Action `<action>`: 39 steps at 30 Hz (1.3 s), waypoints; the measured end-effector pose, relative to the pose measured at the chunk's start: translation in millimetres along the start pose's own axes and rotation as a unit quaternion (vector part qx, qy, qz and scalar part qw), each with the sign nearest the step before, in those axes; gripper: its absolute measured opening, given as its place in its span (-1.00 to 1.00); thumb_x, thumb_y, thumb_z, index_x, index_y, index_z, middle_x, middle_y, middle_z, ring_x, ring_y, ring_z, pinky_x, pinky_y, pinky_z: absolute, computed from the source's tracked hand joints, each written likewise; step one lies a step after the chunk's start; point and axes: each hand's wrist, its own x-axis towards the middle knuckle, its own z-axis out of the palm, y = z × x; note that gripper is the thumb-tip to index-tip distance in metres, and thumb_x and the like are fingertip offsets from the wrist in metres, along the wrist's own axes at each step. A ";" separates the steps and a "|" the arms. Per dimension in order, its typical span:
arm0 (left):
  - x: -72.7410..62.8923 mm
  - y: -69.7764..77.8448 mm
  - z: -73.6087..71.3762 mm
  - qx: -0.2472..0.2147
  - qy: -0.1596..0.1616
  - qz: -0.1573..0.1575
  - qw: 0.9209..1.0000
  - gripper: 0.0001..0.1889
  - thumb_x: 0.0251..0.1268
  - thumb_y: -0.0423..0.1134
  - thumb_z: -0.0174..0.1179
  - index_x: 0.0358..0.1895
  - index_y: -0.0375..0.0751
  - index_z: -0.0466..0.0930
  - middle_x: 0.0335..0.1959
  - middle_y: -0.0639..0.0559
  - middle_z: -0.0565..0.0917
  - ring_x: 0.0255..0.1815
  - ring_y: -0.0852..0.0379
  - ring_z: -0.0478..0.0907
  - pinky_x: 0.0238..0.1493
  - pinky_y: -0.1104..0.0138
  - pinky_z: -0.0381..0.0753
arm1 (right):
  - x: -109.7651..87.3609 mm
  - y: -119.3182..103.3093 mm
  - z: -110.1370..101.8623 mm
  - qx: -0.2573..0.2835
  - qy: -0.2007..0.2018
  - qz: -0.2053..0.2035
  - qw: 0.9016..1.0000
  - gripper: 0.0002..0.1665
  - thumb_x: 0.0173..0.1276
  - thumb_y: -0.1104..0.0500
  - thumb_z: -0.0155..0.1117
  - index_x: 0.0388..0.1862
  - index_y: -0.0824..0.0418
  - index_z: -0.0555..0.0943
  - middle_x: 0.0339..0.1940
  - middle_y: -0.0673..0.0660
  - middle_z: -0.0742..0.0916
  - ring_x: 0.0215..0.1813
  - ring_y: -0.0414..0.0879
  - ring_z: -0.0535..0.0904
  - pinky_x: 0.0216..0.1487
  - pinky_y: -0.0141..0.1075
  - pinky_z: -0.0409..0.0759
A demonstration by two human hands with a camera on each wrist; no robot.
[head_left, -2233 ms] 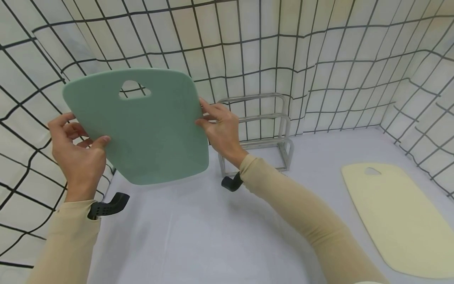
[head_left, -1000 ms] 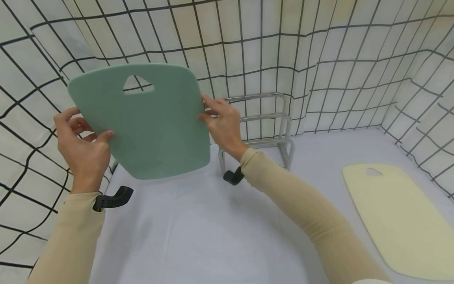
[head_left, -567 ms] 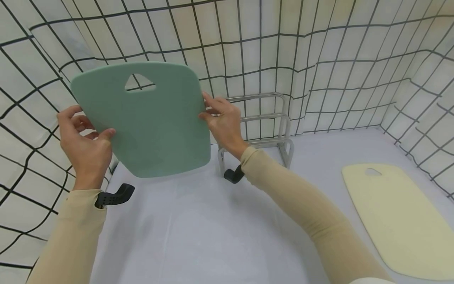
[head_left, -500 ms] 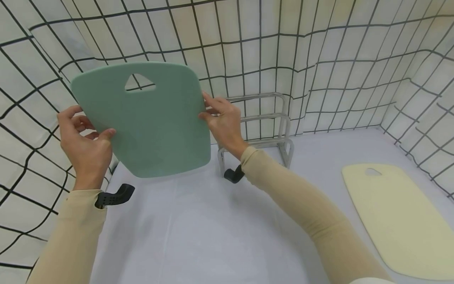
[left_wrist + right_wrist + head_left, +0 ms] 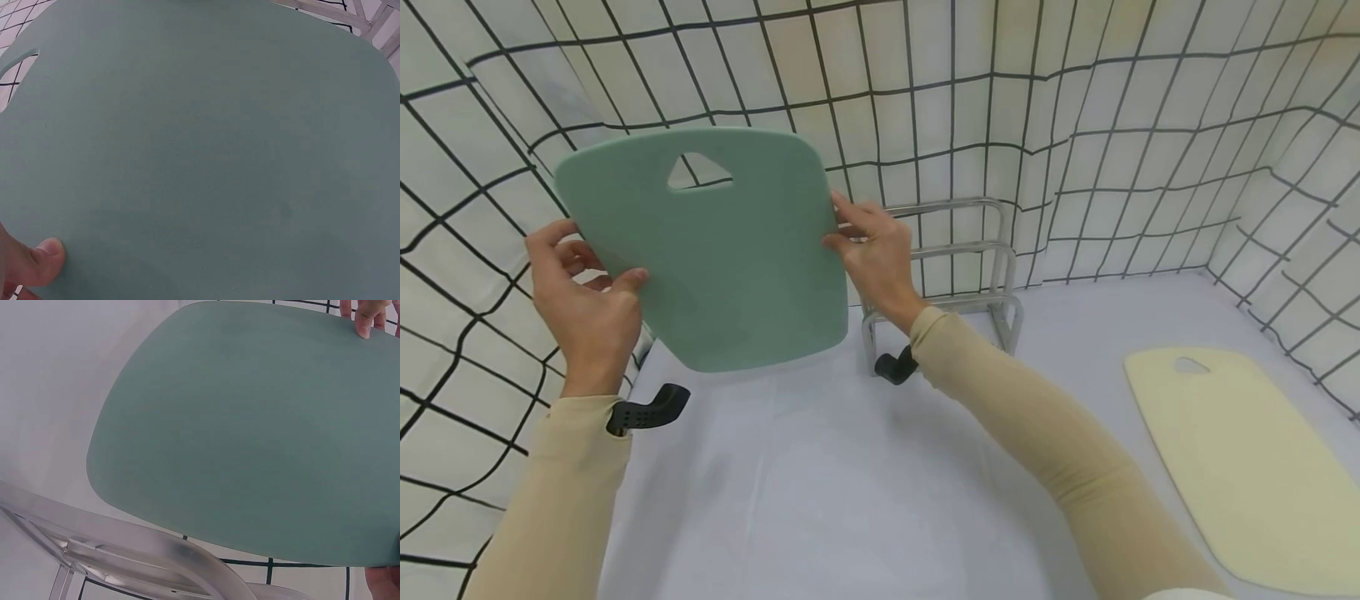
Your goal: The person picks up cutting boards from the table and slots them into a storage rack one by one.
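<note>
A green cutting board (image 5: 737, 258) with a handle slot near its top is held up in the air, its face toward the head camera. My left hand (image 5: 587, 308) pinches the board's left edge, thumb on the near face and fingers behind. On the opposite edge my right hand (image 5: 880, 258) pinches it between thumb and fingers. Behind the right hand stands a metal rack (image 5: 958, 248), partly hidden by that hand and forearm. In the right wrist view the rack's bars (image 5: 144, 544) lie close beside the board's edge.
A cream cutting board (image 5: 1240, 467) lies flat on the white-covered table (image 5: 820, 500) at the right. Black wire grid panels (image 5: 1120, 133) stand at the back and both sides, with the left panel close to the left hand.
Both hands have raised the green cutting board slightly and shifted it a little to the right. The board has tilted so its handle slot shows taller. Rack and cream board stay put.
</note>
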 end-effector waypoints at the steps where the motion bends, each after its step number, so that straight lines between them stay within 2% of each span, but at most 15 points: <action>1: 0.4 0.3 0.6 0.002 -0.001 -0.001 1.000 -0.32 0.35 -0.47 0.24 0.38 0.32 0.35 -0.15 0.51 0.34 0.00 0.43 0.37 0.03 0.49 0.50 | 0.3 0.3 -0.3 0.001 0.001 0.000 1.000 -0.40 0.27 0.38 0.48 0.31 0.22 0.63 -0.02 0.27 0.78 0.03 0.06 0.83 -0.01 -0.39 0.78; 9: 1.2 2.0 3.7 0.005 0.000 0.000 1.000 -0.33 0.36 -0.45 0.25 0.39 0.33 0.34 -0.13 0.51 0.34 0.02 0.43 0.37 0.04 0.48 0.52 | 2.8 1.9 -2.0 0.013 0.002 0.009 1.000 -0.39 0.27 0.38 0.48 0.32 0.21 0.63 0.02 0.26 0.78 0.04 0.05 0.82 -0.01 -0.39 0.78; 28: 2.8 5.9 10.4 -0.006 -0.001 0.011 1.000 -0.32 0.34 -0.46 0.25 0.38 0.33 0.36 -0.14 0.50 0.34 -0.01 0.42 0.36 -0.01 0.52 0.45 | 7.5 4.8 -7.0 -0.011 0.009 0.011 1.000 -0.39 0.28 0.35 0.49 0.32 0.17 0.63 -0.02 0.25 0.79 -0.01 0.06 0.84 -0.01 -0.31 0.80; 39: 3.6 6.6 13.3 -0.003 0.001 0.016 1.000 -0.33 0.34 -0.46 0.25 0.37 0.33 0.37 -0.15 0.51 0.34 -0.01 0.43 0.37 -0.04 0.52 0.44 | 9.8 6.0 -6.4 -0.005 0.007 0.038 0.999 -0.41 0.30 0.35 0.46 0.33 0.14 0.64 -0.02 0.22 0.78 -0.02 0.06 0.84 0.00 -0.29 0.80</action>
